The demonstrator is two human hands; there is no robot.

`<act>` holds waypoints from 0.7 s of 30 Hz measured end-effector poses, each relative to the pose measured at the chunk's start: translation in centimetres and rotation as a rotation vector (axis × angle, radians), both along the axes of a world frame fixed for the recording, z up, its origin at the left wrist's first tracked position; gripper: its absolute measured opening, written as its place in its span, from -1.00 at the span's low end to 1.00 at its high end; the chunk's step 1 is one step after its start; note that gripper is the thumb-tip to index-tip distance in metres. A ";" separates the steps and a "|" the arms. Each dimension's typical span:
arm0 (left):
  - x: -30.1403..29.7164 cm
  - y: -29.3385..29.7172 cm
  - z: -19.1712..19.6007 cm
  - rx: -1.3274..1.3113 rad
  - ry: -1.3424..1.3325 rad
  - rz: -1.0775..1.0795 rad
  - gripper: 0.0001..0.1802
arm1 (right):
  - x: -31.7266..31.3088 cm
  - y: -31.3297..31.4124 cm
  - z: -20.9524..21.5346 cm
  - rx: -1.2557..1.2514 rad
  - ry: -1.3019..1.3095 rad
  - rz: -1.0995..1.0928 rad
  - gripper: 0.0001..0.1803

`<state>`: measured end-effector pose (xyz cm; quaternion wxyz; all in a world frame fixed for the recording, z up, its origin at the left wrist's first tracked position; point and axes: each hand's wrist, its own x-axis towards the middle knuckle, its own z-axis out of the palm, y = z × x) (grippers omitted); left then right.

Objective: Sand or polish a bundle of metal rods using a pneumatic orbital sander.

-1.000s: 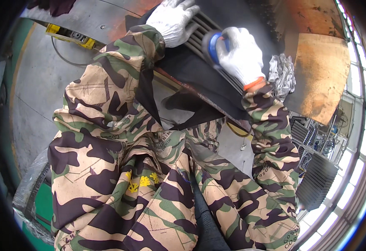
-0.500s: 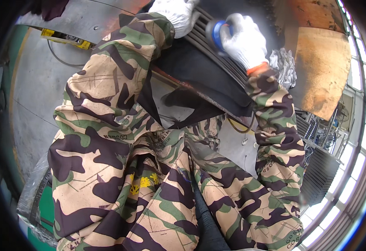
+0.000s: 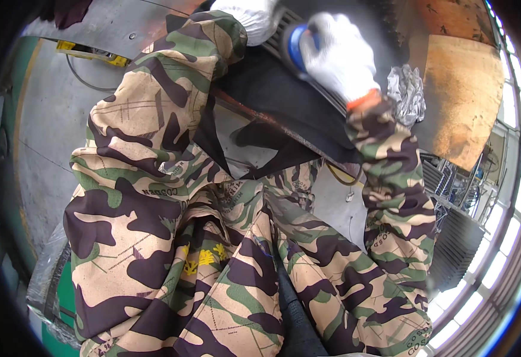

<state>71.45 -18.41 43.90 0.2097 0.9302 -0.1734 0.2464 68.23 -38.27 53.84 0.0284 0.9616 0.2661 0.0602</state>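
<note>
Both my hands wear white knit gloves. My right hand (image 3: 341, 56) is closed round a blue, disc-shaped tool (image 3: 297, 49) with a dark rim, pressed to a row of dark parallel bars (image 3: 272, 43). The kind of tool does not show clearly. At the upper edge, my left hand (image 3: 250, 19) rests against the far left end of the bars; its fingers are cut off by the picture's edge. Black cloth (image 3: 260, 86) lies under and in front of the bars, over a reddish-edged frame (image 3: 266, 118).
Crumpled silver foil (image 3: 406, 92) lies right of my right wrist, beside a stained brown board (image 3: 464, 101). A yellow tool-like object (image 3: 91, 53) with a cable is at the left. Stacked grey slatted parts (image 3: 458, 247) stand at the right, near bright windows.
My right hand has slid the blue tool a little left and up along the bars. The left hand has shifted slightly up, further out of the picture.
</note>
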 end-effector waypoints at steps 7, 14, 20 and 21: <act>-0.1 0.3 0.4 0.018 -0.002 0.015 -0.56 | -0.7 0.0 -0.6 -0.007 -0.031 0.035 -0.72; 0.7 -1.1 -0.2 -0.074 -0.050 0.060 -0.51 | 1.4 -0.5 -0.2 -0.063 -0.091 -0.037 -0.70; -0.5 1.0 -1.3 0.054 0.022 0.141 -0.48 | 0.4 1.7 -2.1 -0.004 -0.075 0.051 -0.72; 0.5 -0.1 -0.4 0.007 0.011 0.109 -0.48 | 1.4 0.6 -0.9 -0.030 -0.108 0.001 -0.71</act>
